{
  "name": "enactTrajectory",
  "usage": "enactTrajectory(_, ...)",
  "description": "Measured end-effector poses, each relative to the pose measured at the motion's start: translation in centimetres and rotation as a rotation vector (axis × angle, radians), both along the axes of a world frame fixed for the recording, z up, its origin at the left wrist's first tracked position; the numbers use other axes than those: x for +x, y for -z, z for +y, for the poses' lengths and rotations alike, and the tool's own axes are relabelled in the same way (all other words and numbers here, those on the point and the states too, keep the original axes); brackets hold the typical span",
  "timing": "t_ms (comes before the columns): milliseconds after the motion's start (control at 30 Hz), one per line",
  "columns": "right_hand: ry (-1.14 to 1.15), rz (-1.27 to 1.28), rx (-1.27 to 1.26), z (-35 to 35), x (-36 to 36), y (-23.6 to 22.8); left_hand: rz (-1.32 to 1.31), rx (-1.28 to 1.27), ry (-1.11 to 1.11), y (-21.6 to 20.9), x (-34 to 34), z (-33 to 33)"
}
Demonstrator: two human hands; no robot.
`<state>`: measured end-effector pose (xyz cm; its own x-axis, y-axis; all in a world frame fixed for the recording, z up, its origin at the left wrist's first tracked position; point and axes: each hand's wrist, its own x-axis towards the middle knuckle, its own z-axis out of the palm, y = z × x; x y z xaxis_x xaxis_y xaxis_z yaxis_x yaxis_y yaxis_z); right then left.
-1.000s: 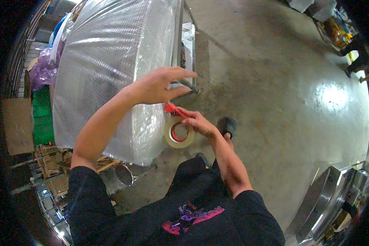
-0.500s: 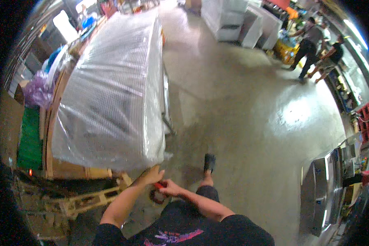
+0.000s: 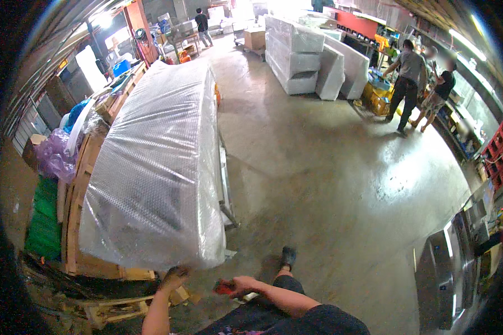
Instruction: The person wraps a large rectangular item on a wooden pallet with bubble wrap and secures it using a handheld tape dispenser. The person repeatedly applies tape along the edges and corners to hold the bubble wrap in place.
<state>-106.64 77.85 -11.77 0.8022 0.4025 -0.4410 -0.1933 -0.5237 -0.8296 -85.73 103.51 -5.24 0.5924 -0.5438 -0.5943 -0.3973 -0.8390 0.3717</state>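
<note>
A long, large item in clear bubble wrap (image 3: 151,167) lies at the left, its near end just ahead of me. My left hand (image 3: 175,274) is at the lower edge of that near end; shadow and blur hide its fingers, and I cannot tell whether it touches the wrap. My right hand (image 3: 241,286) is closed around a red tape dispenser (image 3: 224,287), held low in front of my body, to the right of the left hand and apart from the wrap. Part of the dispenser is dark and hard to make out.
Wooden pallets (image 3: 114,310) lie low at the left, beside purple plastic film (image 3: 56,153). Wrapped white panels (image 3: 296,56) stand farther off. Two people (image 3: 408,84) are at the right by a long bench. A metal cabinet (image 3: 439,273) is at the near right.
My hands have moved apart: the left has gone left along the wrap's lower edge, while the right stays closed on the tape dispenser. The view has tilted up, showing more of the room.
</note>
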Motion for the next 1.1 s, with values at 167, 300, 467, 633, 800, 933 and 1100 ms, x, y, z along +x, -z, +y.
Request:
enactTrajectory(167, 0.613, -0.006, -0.2, -15.5, -5.3, 0.4, -0.062, -0.12, -0.171, 7.8, -8.2, -1.5)
enactTrajectory(300, 0.648, -0.131, -0.34, -25.2, -5.5, -3.9, 0.459, -0.598, -0.059, 9.0, -12.2, -14.6)
enactTrajectory(467, 0.592, -0.342, -0.187, -31.5, 0.3, -9.1, 0.351, -0.677, -0.565, 0.3, -6.8, -34.0)
enactTrajectory(633, 0.513, -0.407, 0.006, -36.7, 9.6, -10.8, 0.791, -0.784, -0.878, -4.9, 2.6, -42.0)
enactTrajectory(800, 0.41, -0.517, -0.022, -44.2, 20.0, -9.6, 0.896, -0.908, -0.838, -1.8, 12.7, -49.5)
enactTrajectory(933, 0.358, -0.499, -0.146, -51.5, 29.0, -9.7, 1.106, -0.894, -1.028, -0.5, 21.8, -57.0)
enactTrajectory(1100, 0.309, -0.464, -0.223, -60.2, 39.5, -12.0, 1.0, -0.771, -0.958, -2.5, 33.7, -65.7)
